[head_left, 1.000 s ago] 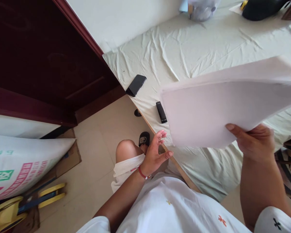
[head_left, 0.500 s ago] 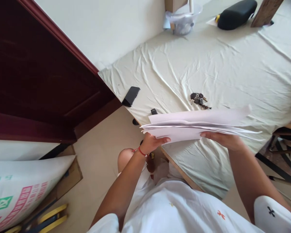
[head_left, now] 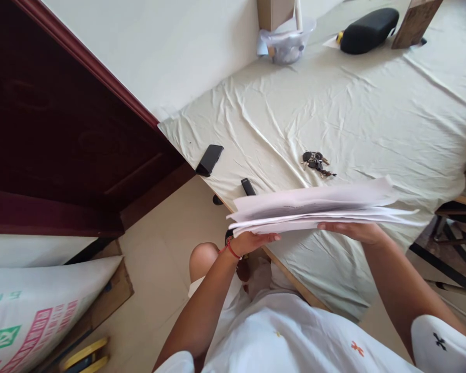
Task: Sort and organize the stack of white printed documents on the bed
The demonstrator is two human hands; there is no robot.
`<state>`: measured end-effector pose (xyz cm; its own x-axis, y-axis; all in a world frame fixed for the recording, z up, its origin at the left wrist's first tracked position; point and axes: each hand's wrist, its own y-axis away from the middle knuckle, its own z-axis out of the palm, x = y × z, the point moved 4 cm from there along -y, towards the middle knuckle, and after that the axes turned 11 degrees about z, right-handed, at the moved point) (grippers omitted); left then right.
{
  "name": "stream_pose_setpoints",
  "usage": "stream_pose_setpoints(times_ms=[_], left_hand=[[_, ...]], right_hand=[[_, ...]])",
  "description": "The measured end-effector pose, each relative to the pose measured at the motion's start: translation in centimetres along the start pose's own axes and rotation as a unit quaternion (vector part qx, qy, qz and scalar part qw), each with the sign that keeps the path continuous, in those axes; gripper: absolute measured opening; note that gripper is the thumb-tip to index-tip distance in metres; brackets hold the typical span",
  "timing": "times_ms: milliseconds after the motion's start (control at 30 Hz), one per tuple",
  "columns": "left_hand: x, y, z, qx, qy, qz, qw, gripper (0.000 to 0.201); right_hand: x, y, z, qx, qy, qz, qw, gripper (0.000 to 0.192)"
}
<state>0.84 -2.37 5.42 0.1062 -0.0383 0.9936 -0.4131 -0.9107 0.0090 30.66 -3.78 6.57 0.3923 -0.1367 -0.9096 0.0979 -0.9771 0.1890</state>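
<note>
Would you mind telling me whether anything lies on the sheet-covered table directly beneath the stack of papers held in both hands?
Nothing visible does, though the papers hide that patch. The left hand and right hand support them from below. The keys and a small black device lie just beyond.

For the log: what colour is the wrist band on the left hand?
Red, a thin band on the left hand; head view.
</note>
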Motion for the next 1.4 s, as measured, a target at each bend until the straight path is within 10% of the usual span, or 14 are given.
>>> stream_pose_setpoints(times_ms=[233,433,567,667,767,933,1400], left_hand=[[1.2,1.3,0.4,0.07,0.131,0.032,0.988,0.052],[-0.2,2.5,1.1,0.211,0.343,-0.09,0.911,0.061],[-1.1,2.3,1.8,0.238,0.373,-0.127,0.888,0.059],[-1.5,2.1,2.5,0.224,0.373,-0.143,0.889,0.058],[-1.2,2.2,3.1,0.209,0.364,-0.134,0.898,0.059],[-0.2,2.4,3.5,0.18,0.362,-0.099,0.909,0.055],[0.4,1.6,3.2,0.208,0.34,-0.119,0.909,0.055]], right_hand=[[-1.1,1.5,1.2,-0.024,-0.155,0.109,0.982,0.055],[0.6,2.4,3.5,-0.176,-0.145,0.244,0.943,0.054],[-1.0,0.2,1.8,0.008,0.032,0.101,0.994,0.059],[-5.9,-1.2,1.2,0.193,0.185,-0.105,0.958,0.053],[-10.4,-2.3,3.6,0.121,0.277,-0.238,0.923,0.044],[-12.7,-3.3,7.6,-0.024,0.353,-0.265,0.897,0.033],[-13.6,-4.3,8.6,-0.022,0.247,-0.32,0.914,0.023]])
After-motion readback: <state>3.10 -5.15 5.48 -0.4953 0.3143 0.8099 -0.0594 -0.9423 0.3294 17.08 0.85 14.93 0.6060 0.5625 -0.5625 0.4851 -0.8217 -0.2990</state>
